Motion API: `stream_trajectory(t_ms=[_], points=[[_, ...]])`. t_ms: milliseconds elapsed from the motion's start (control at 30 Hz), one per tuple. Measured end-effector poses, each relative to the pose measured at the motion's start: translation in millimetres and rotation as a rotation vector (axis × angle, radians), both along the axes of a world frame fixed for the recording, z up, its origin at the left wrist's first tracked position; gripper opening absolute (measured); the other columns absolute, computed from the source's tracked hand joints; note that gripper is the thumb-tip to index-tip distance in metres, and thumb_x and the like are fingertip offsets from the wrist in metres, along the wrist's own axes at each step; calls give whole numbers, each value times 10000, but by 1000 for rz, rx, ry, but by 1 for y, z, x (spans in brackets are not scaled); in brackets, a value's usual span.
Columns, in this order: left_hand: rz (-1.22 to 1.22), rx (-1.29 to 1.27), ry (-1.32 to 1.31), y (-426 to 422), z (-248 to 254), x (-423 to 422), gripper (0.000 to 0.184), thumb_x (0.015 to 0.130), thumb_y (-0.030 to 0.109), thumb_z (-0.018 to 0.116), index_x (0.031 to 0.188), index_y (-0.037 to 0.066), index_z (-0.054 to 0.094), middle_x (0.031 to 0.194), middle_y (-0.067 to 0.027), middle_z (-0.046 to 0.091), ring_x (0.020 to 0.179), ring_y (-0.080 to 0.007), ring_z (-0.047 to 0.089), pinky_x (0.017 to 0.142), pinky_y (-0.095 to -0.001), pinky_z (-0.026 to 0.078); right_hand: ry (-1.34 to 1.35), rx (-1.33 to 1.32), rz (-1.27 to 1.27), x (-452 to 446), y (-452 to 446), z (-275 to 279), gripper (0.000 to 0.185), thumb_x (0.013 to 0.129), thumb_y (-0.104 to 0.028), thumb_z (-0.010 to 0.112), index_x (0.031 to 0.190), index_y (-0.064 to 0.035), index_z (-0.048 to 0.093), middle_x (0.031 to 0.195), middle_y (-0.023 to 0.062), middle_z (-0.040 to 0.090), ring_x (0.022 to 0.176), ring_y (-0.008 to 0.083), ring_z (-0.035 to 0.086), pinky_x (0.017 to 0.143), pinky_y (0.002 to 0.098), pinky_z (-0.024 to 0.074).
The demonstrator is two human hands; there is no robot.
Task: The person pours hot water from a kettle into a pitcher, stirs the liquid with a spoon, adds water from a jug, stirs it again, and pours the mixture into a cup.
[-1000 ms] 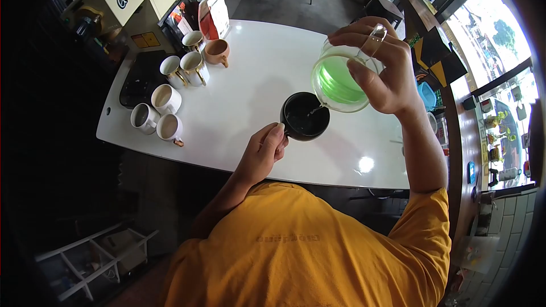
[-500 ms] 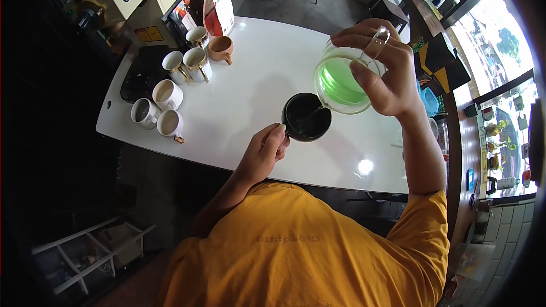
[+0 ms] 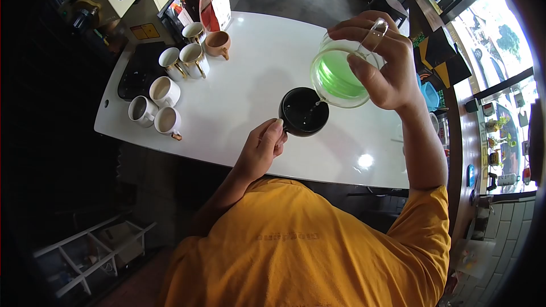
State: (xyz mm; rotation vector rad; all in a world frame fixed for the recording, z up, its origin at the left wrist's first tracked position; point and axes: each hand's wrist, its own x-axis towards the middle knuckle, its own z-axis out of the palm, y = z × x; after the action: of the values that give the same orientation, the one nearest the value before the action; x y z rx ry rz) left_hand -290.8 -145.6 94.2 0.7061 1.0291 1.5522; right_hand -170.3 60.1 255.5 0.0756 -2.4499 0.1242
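Observation:
My left hand is closed on the handle of a black cup, whose open top faces me. Above and to the right, my right hand grips a clear glass server by its handle, fingers wrapped round it. The server is tilted toward the cup and holds green liquid. A thin stream runs from its lip into the black cup, and small drops or bubbles show on the dark surface inside.
Several white mugs, some with gold handles, stand at the left of the white table beside a brown cup. A red and white bag stands behind them. A wooden counter runs along the right by the window.
The view has shifted slightly, so the table and mugs sit a little higher and further left. Pouring goes on, with the stream now falling more steeply and bubbles showing in the cup.

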Motion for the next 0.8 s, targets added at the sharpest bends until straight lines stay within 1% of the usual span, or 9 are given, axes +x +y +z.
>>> stream_trajectory(t_ms=[67,400,667,800], points=[[2,-13,61,1,1,1,352,1002,291,337,705,102,350,686,-15,395,552,-69,305,491,-213,292,1,10,4,0,0,1,362,716,-293,554,879,-14,718,943,132,706,859,257,654,937,391,443],[13,3,75,1,0,3,352,1001,291,343,705,102,349,684,-16,396,537,-69,295,487,-213,289,10,54,33,0,0,2,344,726,-285,551,870,-18,713,937,130,705,844,257,644,914,387,447],[-11,-2,34,-2,5,4,342,997,283,334,701,114,323,682,-7,364,588,-76,312,489,-217,295,12,51,33,1,-2,4,342,721,-280,549,870,-20,715,944,132,704,856,261,640,920,390,445],[-22,-10,43,-4,9,5,340,995,283,331,702,112,326,684,-11,371,581,-80,311,491,-219,298,14,51,31,2,-3,2,341,713,-277,550,859,-17,715,943,130,705,862,263,639,928,390,444]])
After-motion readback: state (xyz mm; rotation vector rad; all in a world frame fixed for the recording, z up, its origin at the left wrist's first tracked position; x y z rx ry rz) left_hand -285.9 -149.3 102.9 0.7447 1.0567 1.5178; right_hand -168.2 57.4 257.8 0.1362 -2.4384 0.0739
